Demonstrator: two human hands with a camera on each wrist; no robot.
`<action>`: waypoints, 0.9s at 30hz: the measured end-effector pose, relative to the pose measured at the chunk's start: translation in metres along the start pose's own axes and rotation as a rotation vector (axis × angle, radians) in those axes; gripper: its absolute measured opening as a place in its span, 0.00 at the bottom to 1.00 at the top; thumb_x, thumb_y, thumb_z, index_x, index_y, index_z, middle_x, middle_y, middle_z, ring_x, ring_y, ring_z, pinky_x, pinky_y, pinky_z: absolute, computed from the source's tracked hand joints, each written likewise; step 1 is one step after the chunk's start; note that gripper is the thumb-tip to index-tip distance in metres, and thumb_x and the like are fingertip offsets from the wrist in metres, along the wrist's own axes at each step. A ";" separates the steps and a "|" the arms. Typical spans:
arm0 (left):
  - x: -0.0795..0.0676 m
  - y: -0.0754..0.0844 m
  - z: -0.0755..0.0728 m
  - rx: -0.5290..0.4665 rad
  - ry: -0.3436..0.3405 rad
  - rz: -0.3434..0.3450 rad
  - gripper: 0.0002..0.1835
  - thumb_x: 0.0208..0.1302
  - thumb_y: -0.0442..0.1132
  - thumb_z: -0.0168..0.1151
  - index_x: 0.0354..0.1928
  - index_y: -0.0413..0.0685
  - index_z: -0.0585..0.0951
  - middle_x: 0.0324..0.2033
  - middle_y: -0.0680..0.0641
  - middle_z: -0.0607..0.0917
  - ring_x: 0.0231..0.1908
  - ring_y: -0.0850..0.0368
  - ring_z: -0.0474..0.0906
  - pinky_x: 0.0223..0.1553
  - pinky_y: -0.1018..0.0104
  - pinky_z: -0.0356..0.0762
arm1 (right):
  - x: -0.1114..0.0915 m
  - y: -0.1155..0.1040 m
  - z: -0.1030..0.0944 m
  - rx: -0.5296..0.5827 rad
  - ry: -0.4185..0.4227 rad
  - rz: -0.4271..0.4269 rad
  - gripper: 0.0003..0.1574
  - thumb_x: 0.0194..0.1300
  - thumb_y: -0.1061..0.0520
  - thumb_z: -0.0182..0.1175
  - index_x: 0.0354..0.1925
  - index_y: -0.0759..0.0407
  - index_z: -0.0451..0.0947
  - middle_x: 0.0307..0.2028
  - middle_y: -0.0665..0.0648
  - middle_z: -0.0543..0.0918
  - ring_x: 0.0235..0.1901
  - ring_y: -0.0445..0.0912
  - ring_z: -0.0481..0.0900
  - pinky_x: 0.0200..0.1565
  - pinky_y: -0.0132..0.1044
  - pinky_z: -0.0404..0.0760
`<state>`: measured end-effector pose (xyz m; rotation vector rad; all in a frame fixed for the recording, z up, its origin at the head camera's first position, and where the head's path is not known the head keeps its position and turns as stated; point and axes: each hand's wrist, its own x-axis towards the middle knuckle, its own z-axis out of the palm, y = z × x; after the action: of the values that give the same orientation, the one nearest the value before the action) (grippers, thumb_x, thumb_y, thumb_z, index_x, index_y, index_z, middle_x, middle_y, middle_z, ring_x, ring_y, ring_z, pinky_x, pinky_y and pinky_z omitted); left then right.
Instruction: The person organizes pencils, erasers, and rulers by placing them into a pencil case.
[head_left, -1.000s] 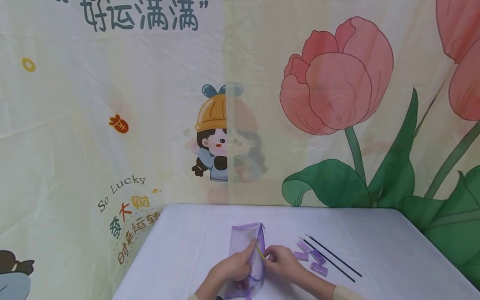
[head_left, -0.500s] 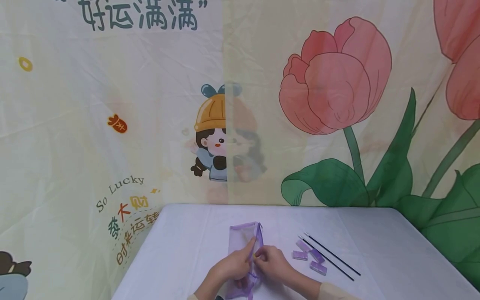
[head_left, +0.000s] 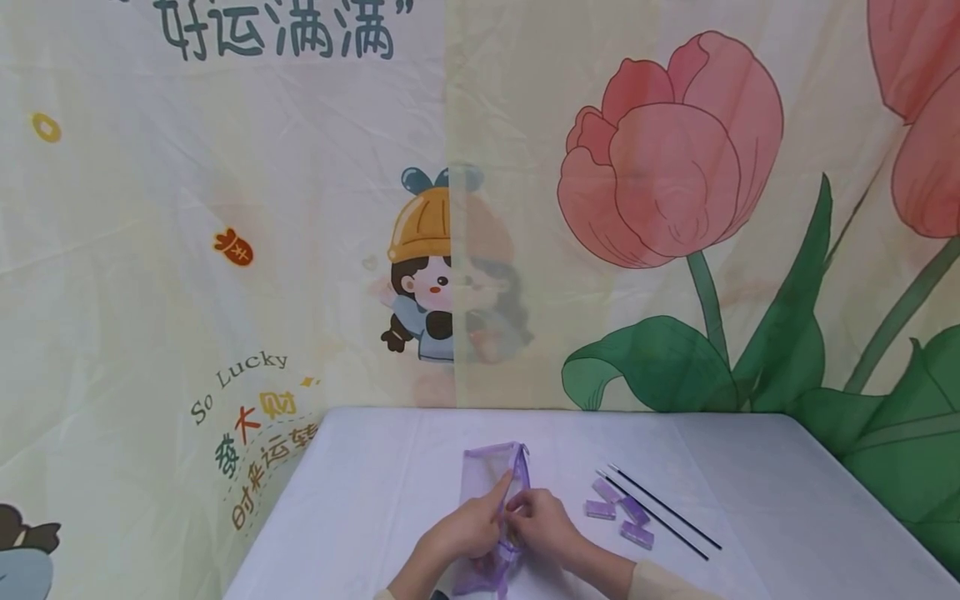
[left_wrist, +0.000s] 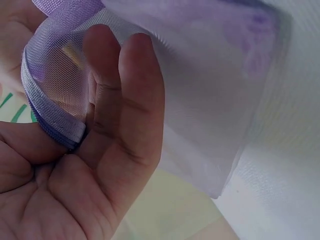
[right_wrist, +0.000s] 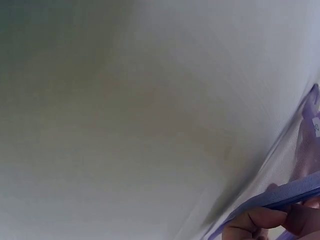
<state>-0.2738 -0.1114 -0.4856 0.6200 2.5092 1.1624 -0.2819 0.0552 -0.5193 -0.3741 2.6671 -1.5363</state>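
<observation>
A see-through purple mesh zip pouch (head_left: pixel 480 479) stands on the white table with its zipped side toward the right. My left hand (head_left: pixel 476 527) holds it by the zip edge, index finger pointing along the opening. In the left wrist view, two fingers of that hand lie against the mesh and the thumb is by the zip (left_wrist: pixel 55 131). My right hand (head_left: pixel 543 525) is at the opening; its fingers (right_wrist: pixel 257 220) pinch the zip edge in the right wrist view. Through the mesh shows a thin yellow stick (left_wrist: pixel 72 54), its kind unclear, partly hidden.
Right of the hands lie several small purple blocks (head_left: pixel 637 535), like erasers. Two thin black sticks with pale tips (head_left: pixel 675 511) lie slantwise beside them, one across the blocks. A printed cloth (head_left: pixel 337 208) hangs behind the table (head_left: pixel 360 500).
My right hand has moved left to the pouch opening, and the yellow stick it pinched has slid inside, out of sight in the head view. My left hand has kept its hold.
</observation>
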 end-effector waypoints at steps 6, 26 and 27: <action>-0.001 0.002 -0.001 -0.006 0.006 -0.008 0.43 0.60 0.24 0.51 0.78 0.51 0.52 0.23 0.43 0.79 0.15 0.52 0.77 0.13 0.62 0.80 | -0.005 0.003 0.000 -0.008 -0.051 -0.097 0.06 0.57 0.63 0.65 0.34 0.64 0.86 0.23 0.55 0.87 0.21 0.34 0.77 0.22 0.25 0.78; 0.000 -0.002 -0.001 0.026 0.014 -0.013 0.41 0.63 0.26 0.50 0.78 0.52 0.54 0.18 0.49 0.72 0.11 0.57 0.70 0.12 0.64 0.79 | -0.021 -0.002 -0.035 -0.485 0.021 -0.443 0.25 0.63 0.51 0.65 0.57 0.58 0.81 0.53 0.56 0.85 0.47 0.49 0.83 0.48 0.42 0.86; 0.000 -0.003 -0.001 0.018 0.009 -0.014 0.41 0.63 0.26 0.50 0.78 0.52 0.53 0.17 0.49 0.72 0.11 0.58 0.70 0.12 0.64 0.79 | -0.023 -0.001 -0.036 -0.533 0.037 -0.461 0.29 0.62 0.48 0.65 0.59 0.57 0.79 0.56 0.56 0.83 0.49 0.49 0.82 0.49 0.44 0.85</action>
<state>-0.2747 -0.1138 -0.4868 0.6015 2.5304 1.1412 -0.2647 0.0904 -0.5018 -1.0492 3.1429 -0.8543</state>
